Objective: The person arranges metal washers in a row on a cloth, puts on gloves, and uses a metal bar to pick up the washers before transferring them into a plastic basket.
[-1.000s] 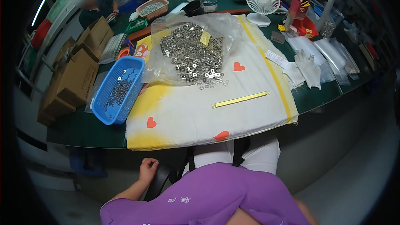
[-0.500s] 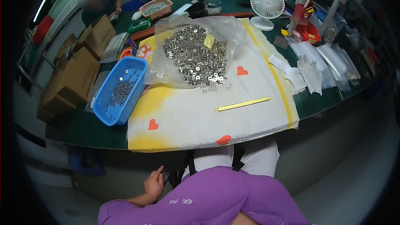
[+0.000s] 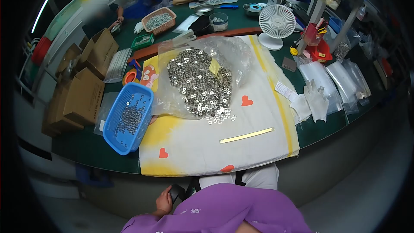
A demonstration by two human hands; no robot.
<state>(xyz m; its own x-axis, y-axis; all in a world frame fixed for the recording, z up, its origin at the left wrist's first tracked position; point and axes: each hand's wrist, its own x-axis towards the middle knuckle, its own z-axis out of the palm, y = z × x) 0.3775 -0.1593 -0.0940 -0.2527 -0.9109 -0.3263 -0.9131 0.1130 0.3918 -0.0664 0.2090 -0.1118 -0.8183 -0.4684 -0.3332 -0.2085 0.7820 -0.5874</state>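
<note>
Below the table edge, at the lower left of my body, my left hand [image 3: 164, 201] has its fingers curled against the side of a black rounded part [image 3: 177, 193], which looks like a chair armrest. My right hand is out of view; only a bit of bare forearm [image 3: 247, 228] shows at the bottom edge. In front of me, a clear plastic bag [image 3: 235, 58] lies spread with a heap of small metal nut-like rings [image 3: 200, 84]. Several rings have spilled onto the white cloth [image 3: 194, 146]. Nearer me lies a flat yellow strip [image 3: 246, 135].
A blue basket [image 3: 113, 123] of small dark metal parts stands left, beside cardboard boxes [image 3: 84, 97]. On the right are a white fan [image 3: 277, 21], white gloves [image 3: 317, 101] and plastic bags [image 3: 319, 77]. Two people work across the green table [image 3: 241, 15].
My view has tilted up, so the table sits lower in it. My left hand, earlier with fingers extended, now curls against the black part.
</note>
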